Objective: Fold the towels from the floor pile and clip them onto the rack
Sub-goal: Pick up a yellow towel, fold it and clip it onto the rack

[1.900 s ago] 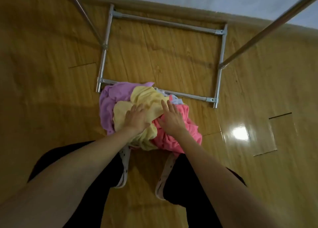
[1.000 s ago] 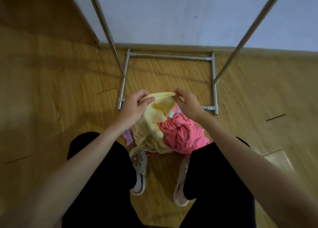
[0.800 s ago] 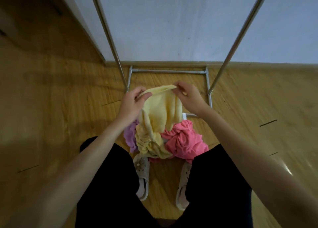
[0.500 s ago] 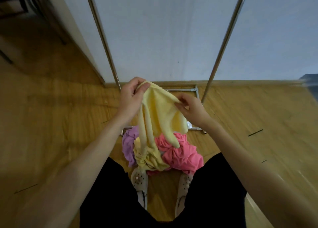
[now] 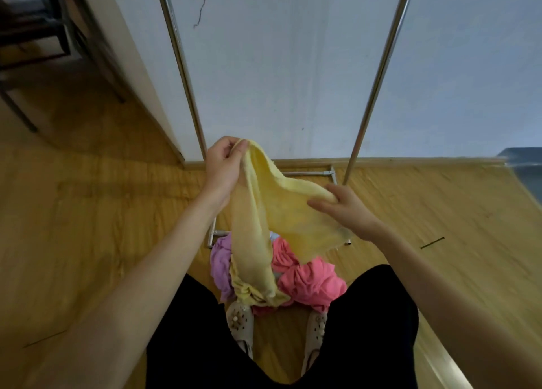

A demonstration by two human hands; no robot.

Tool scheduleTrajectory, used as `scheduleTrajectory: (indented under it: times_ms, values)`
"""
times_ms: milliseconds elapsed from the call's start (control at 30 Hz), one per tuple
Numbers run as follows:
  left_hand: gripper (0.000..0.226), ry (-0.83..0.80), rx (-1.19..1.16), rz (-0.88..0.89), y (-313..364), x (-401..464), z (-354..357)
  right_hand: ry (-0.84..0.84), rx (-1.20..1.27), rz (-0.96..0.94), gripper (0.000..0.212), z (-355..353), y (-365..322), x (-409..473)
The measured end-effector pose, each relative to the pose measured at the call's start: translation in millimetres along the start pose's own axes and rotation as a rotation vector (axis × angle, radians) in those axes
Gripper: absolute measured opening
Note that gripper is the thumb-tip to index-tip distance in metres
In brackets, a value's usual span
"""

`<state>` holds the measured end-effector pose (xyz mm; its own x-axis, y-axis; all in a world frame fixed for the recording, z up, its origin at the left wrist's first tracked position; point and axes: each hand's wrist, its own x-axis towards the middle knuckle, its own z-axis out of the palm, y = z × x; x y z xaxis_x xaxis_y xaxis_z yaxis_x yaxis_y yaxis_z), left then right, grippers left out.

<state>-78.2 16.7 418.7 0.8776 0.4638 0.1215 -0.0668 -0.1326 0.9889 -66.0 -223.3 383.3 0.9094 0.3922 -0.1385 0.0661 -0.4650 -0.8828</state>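
Since a moment ago, both hands have risen with the soft yellow cloth towel point(image 5: 264, 209). My left hand point(image 5: 224, 165) pinches its top edge; right hand point(image 5: 341, 205) grips the other end lower. Tail still drapes onto the floor pile point(image 5: 308, 280). Limp, light fabric; best held at corners. Metal-tube rack point(image 5: 375, 89) stands behind.

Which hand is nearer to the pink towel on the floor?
Right. The right hand hovers above the pink towel; the left hand is higher, up-left, farther away.
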Motion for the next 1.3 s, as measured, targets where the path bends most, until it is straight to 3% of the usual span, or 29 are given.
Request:
scheduleTrajectory:
  times_ms: [167,400,533,667,767,833,900,1000,1067,1133,1233,1300]
  values:
    - [0.011,-0.109,0.103,0.082,9.6,2.8,9.6,0.097,0.368,0.009,0.034,-5.1,-73.2,-6.1]
    - [0.011,-0.343,0.129,0.108,33.6,-9.1,19.7,0.464,0.581,0.03,0.025,-11.0,-126.9,13.2]
    - [0.015,-0.557,0.133,0.13,31.0,-35.1,6.7,0.454,0.708,0.136,0.028,-10.1,-137.4,27.0]
    - [0.045,-0.673,0.244,0.127,14.2,-50.3,-8.5,0.407,0.773,0.234,0.041,4.8,-140.5,29.0]
    - [0.061,-0.674,0.276,0.11,6.1,-57.9,-12.8,0.421,0.819,0.255,0.039,12.7,-144.7,30.1]
    - [0.062,-0.646,0.293,0.102,6.5,-63.4,-10.3,0.433,0.854,0.269,0.023,17.9,-146.3,30.5]
    - [0.052,-0.566,0.364,0.141,6.4,-68.0,-4.8,0.448,0.873,0.287,0.02,22.9,-148.6,29.2]
    - [0.022,-0.408,0.371,0.228,3.8,-69.2,0.9,0.482,0.847,0.276,0.039,23.2,-149.1,27.6]
    - [0.017,-0.374,0.338,0.22,1.2,-67.7,0.9,0.478,0.843,0.277,0.042,19.5,-148.3,25.4]
    - [0.019,-0.4,0.33,0.216,0.3,-66.9,0.6,0.489,0.882,0.299,0.038,14.5,-147.0,23.6]
    - [0.04,-0.426,0.43,0.28,-1.4,-68.4,5.2,0.489,0.905,0.35,0.013,10.4,-146.6,21.7]
    - [0.039,-0.376,0.47,0.3,-0.1,-69.2,12.1,0.499,0.901,0.342,0.018,9.4,-149.8,20.9]
